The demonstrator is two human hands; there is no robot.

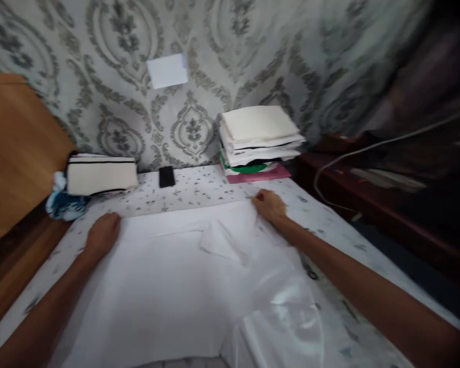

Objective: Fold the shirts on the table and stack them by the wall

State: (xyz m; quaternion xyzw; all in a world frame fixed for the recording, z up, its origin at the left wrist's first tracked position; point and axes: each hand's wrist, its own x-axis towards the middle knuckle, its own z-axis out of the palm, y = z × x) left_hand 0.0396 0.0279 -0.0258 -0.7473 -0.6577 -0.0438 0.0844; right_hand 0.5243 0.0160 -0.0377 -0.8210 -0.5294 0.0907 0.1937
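Observation:
A white garment (157, 286) lies spread flat on a bed covered by a patterned white sheet (193, 191). Its far edge runs nearly straight between my two hands, and a small flap folds over near the middle. Toward the lower right, part of it looks sheer and shiny. My left hand (104, 234) is closed at the far left corner of the garment, fingers curled on its edge. At the far right corner, my right hand (270, 205) pinches the edge between thumb and fingers.
By the wall stands a stack of folded cloths (258, 135), with a black phone-like object (166, 176) to its left. Folded cream cloth (101, 175) and a blue bundle (66, 203) lie beside a wooden board (19, 153). A white cable (352, 152) hangs over dark furniture at right.

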